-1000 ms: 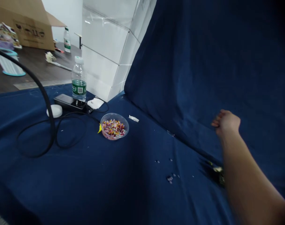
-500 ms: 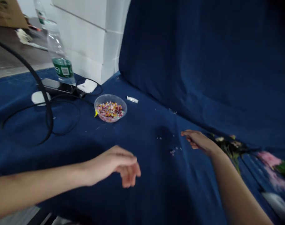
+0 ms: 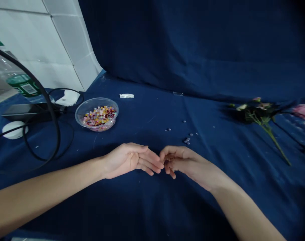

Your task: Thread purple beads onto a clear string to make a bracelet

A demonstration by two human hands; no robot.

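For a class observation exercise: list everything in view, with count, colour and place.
bowl: 1, clear, left of centre, full of mixed-colour beads
loose beads: several, grey-blue, on the cloth right of the bowl
flower sprig: 1, pink and green, right
wrapper: 1, white, behind the bowl
tissue: 1, white, left of the bowl
puck: 1, white, far left
thick cable: 1, black, arcing at left
bottle: 1, clear, green label, left edge
device: 1, black, left
cloth: 1, dark blue, under and behind everything
wall: white panels, upper left
left hand: 1, bare, empty, centre
right hand: 1, bare, empty, fingers meeting the left hand's
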